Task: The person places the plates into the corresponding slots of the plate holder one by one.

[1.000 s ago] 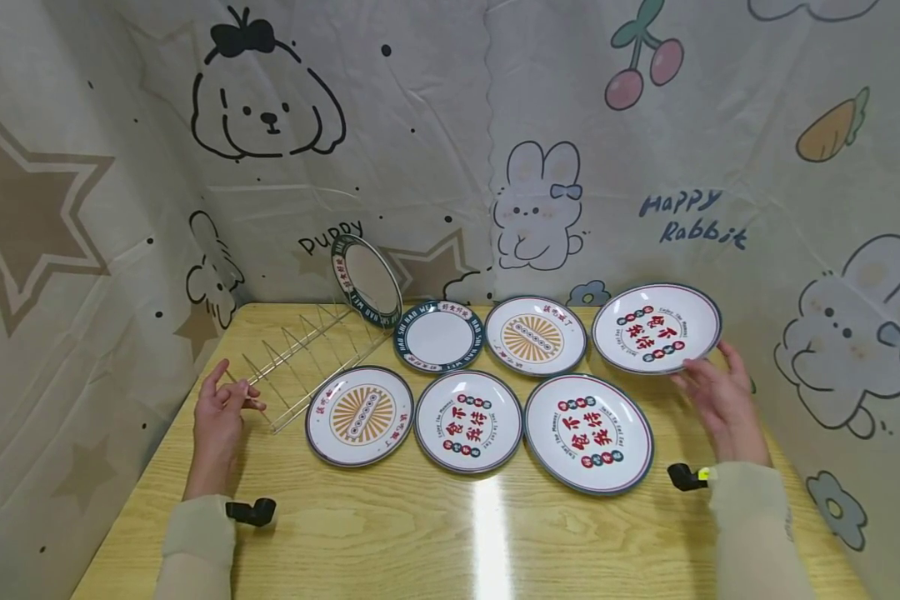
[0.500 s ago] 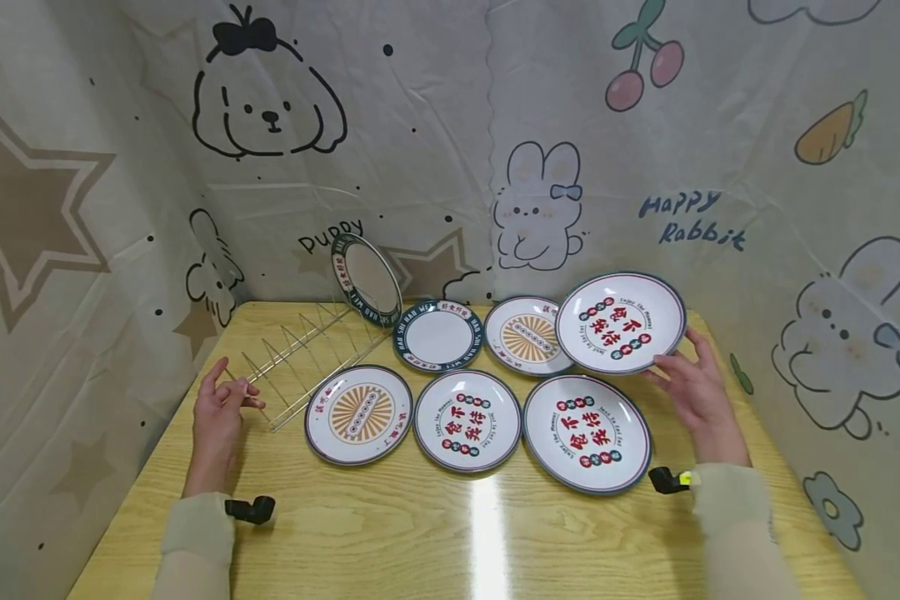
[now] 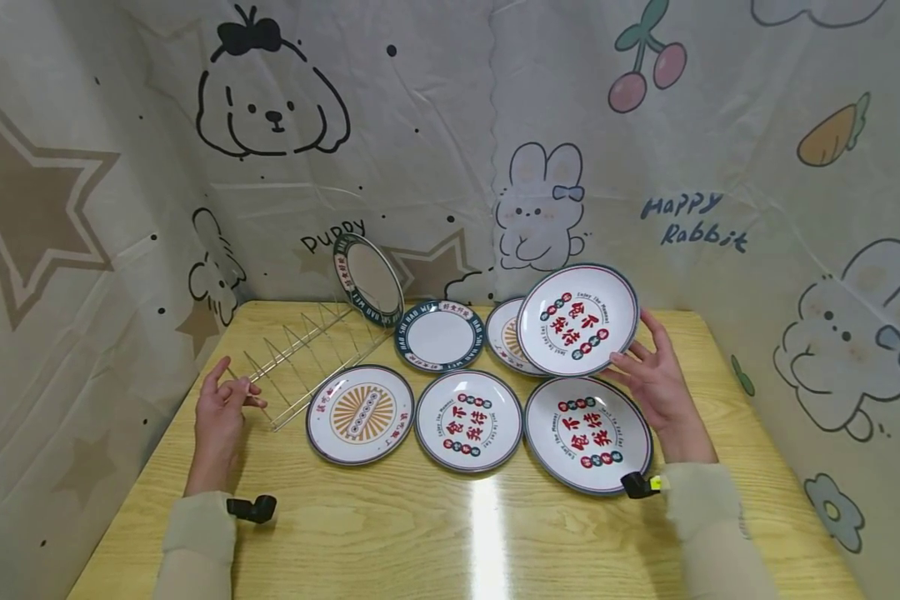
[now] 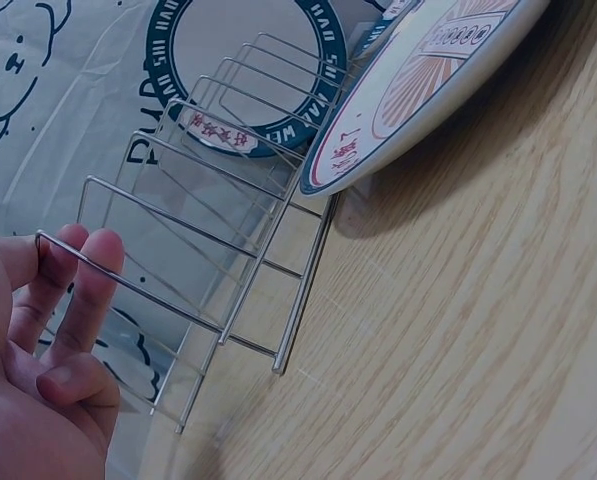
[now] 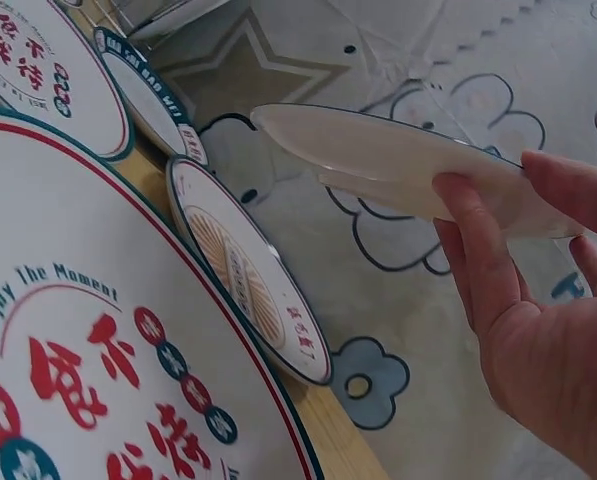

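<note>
My left hand (image 3: 220,429) pinches the near end of a gold-coloured wire plate rack (image 4: 304,290) between thumb and fingertips. A dark-rimmed plate (image 3: 373,279) stands on edge at the rack's far end. My right hand (image 3: 656,392) holds a white plate with red characters (image 3: 577,321) by its right edge, thumb at the rim and fingers beneath. This plate is tilted and raised above the table; its pale underside shows in the right wrist view. Behind it, a sunburst plate (image 3: 502,337) is partly covered in the head view.
On the wooden table (image 3: 390,533) lie a dark-rimmed plate (image 3: 440,336), a sunburst plate (image 3: 360,415) close to the rack, and two red-character plates, a smaller one (image 3: 468,422) and a larger one (image 3: 588,435). A printed curtain (image 3: 420,125) hangs behind and at both sides.
My right hand has carried the red-character plate leftward and slightly up, tilting it more, so it now covers much of the back sunburst plate. The left hand stays on the rack.
</note>
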`<act>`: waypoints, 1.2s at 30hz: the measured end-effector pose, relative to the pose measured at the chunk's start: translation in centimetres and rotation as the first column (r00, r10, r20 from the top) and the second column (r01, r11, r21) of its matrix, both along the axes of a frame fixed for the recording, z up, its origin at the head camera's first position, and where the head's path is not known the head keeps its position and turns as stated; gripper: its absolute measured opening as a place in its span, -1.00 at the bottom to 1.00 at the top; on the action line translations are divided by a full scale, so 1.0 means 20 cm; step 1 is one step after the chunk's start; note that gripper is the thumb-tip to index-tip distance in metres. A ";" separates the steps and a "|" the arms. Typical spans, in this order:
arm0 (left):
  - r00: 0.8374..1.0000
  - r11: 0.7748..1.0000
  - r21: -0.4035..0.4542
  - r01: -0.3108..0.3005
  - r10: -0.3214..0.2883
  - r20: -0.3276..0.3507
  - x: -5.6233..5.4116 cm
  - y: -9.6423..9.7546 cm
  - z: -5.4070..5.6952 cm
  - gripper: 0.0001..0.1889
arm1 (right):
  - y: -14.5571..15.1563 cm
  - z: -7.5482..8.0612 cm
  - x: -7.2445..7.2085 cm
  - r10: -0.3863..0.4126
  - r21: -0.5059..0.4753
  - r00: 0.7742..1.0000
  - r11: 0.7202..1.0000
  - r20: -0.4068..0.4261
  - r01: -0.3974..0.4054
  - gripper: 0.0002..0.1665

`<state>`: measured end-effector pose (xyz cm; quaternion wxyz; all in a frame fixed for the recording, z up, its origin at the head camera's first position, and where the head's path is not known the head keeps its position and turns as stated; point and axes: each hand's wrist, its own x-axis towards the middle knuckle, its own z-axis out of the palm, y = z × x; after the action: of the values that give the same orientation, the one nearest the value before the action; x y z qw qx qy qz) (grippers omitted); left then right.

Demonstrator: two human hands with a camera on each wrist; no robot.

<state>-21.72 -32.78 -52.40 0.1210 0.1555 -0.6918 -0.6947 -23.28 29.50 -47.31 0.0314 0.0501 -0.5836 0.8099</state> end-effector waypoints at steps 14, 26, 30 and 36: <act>1.000 1.000 0.005 0.001 -0.001 0.004 0.03 0.01 0.00 -0.37 | -0.27 0.02 -0.05 0.127 0.099 0.991 0.988 -0.045 -0.122 0.19; 0.998 1.000 0.014 -0.015 0.015 -0.057 0.01 0.01 -0.02 -0.37 | -0.49 0.01 -0.05 0.224 0.183 0.974 0.959 -0.029 -0.215 0.22; 0.999 1.000 0.003 -0.018 0.018 -0.040 0.01 0.00 -0.02 -0.37 | -0.55 0.00 -0.06 0.254 0.201 0.966 0.950 -0.040 -0.241 0.18; 0.999 1.000 0.001 -0.013 0.013 -0.051 0.01 0.01 -0.02 -0.37 | -0.64 -0.02 -0.07 0.298 0.242 0.952 0.930 -0.062 -0.276 0.13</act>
<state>-21.45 -32.61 -52.75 0.1432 0.1423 -0.6873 -0.6978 -24.66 16.72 -47.73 -0.0648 0.1778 -0.6578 0.7290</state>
